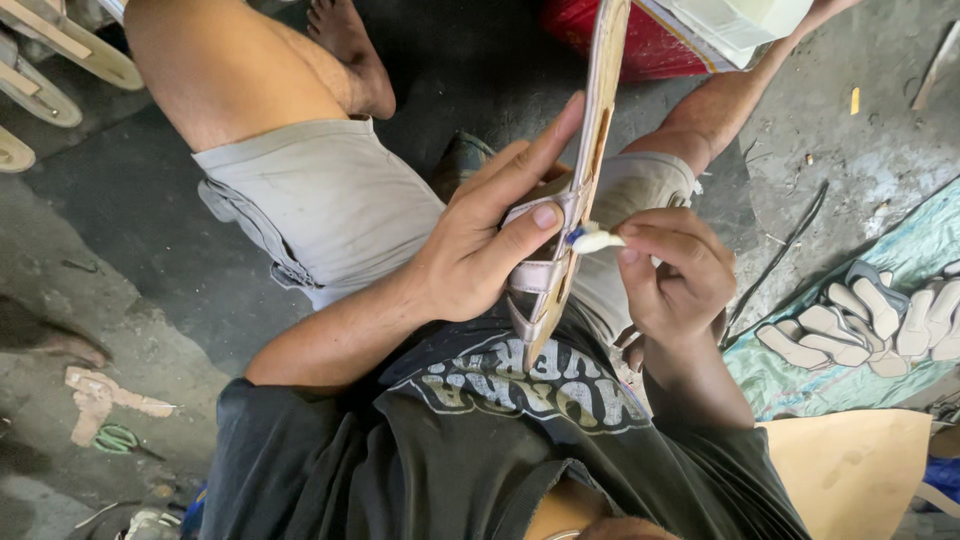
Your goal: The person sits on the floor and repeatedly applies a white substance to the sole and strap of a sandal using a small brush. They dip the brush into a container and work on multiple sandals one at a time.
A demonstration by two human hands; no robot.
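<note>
Over the lap, between the knees, a sandal (578,190) is held on edge, its long sole running up and away towards a red box (640,45) on the floor. The left hand (480,240) is clamped around it near the middle, thumb pressed on the pale strap (535,275) and fingers laid flat along the far face. The right hand (675,270) is pinched shut on a small white glue applicator (592,239), whose tip touches the sole edge just beside the thumb. The sandal is judged light and thin, its sole fairly stiff along its length but likely to flex if gripped at one end only; the straps look soft and would slip or crease under a hard squeeze. Hold is best taken at the waist of the sole, as now, clear of any wet edge. On a green cloth (800,385) to the right, cut insole pieces (865,325) are laid in a row, well apart from both hands.
</note>
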